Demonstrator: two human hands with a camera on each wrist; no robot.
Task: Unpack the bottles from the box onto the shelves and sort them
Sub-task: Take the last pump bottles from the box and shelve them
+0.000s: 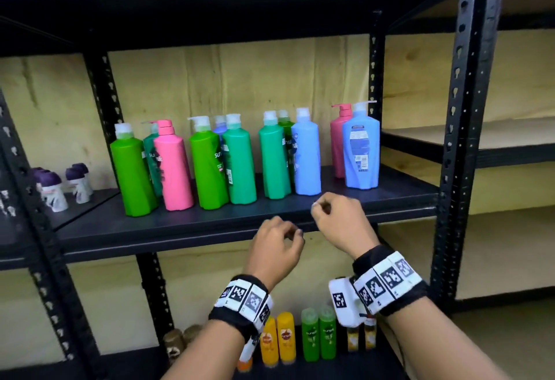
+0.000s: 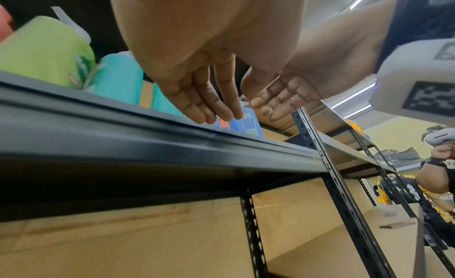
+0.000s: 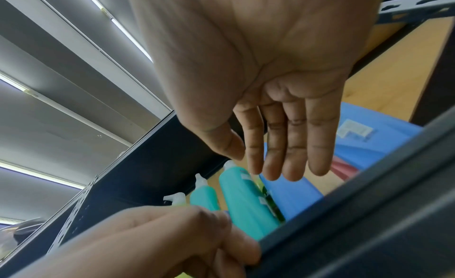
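Note:
Several tall pump bottles stand in a row on the black shelf [image 1: 192, 225]: a bright green one [image 1: 132, 175], a pink one [image 1: 174, 169], teal ones [image 1: 240, 163], a light blue one [image 1: 306, 157], and another blue one [image 1: 360, 154] in front of a pink one [image 1: 338, 139]. My left hand [image 1: 288, 235] hovers at the shelf's front edge, fingers relaxed and holding nothing. Just right of it and slightly higher, my right hand [image 1: 322, 208] is over the shelf lip below the light blue bottle, also holding nothing. The wrist views show the left fingers [image 2: 209, 107] and right fingers [image 3: 278, 155] loosely extended. No box is in view.
Small yellow bottles [image 1: 277, 339] and green bottles [image 1: 318, 334] stand on the shelf below. Purple-capped roll-ons [image 1: 57, 190] sit on the left rack. A black upright [image 1: 459, 127] borders bare wooden shelves at right. Another person [image 2: 433, 177] stands far right.

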